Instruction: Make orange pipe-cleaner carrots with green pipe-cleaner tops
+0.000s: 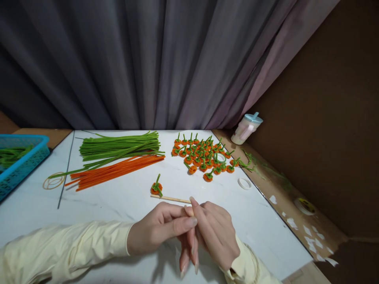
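My left hand [162,227] and my right hand [217,232] meet at the front middle of the white tabletop. Their fingers press together in a pinch, and whatever lies between them is hidden or too small to name. Just beyond the fingertips is a thin wooden stick [171,199], its right end passing behind my right hand; I cannot tell if it is touched. Next to its left end sits one small orange pipe-cleaner pumpkin [156,187] with green stem and leaves. Farther back are several similar pumpkins [208,177] in a cluster.
Green pipe cleaners [118,146] and orange pipe cleaners [118,171] lie in bundles at back left. Beyond them are rubber bands [53,181] and a blue basket [26,139]. To the right are a white ring [244,183], a lidded cup [245,130], a tape roll [304,206] and paper scraps [292,223].
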The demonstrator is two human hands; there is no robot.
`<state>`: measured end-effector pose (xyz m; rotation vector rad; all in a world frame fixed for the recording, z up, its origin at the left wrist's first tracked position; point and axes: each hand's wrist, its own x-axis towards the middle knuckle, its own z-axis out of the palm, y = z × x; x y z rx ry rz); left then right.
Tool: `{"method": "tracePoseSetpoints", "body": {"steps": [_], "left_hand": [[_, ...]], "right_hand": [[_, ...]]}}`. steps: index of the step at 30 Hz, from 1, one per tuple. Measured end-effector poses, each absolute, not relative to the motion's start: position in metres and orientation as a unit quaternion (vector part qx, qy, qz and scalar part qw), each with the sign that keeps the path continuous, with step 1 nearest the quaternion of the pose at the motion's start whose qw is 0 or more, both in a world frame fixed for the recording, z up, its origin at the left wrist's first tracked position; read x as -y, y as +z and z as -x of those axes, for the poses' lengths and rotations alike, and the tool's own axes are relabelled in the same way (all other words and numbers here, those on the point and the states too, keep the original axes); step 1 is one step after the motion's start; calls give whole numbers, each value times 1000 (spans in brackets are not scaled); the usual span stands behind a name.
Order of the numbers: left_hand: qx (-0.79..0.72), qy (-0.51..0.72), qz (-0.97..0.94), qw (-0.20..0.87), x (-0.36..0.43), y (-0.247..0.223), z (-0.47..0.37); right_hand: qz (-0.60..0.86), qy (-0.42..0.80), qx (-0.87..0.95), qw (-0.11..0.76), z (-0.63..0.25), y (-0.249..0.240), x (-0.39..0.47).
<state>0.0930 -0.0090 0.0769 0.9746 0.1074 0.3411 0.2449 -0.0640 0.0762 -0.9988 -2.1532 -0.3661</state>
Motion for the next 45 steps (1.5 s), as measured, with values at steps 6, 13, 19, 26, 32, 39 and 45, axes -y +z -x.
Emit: {"method": "tracePoseSetpoints", "body": {"steps": [6,13,19,26,32,39,45], "left_hand": [[-79,159,-497,850,7,73,-97],[-154,138,-556,805,6,45,-94],[-257,185,-623,715,-11,17,-56],[-312,346,-734,495,-22,8,-40],[-156,390,-859,292,-18,2,-39],[-132,410,-873,230,-22,3,-37],[-152,365,-891,224,-21,3,-37]], "right_hand": [[387,-129,819,403,-247,68,51],[392,-259,762,446,-244,56,30],[413,-229,734,488,-240,26,18],[452,-3,744,492,-220,13,28],[500,473,602,406,-202,10,30],[418,744,442,276,-205,13,19],[394,776,432,235,-213,10,12]]}}
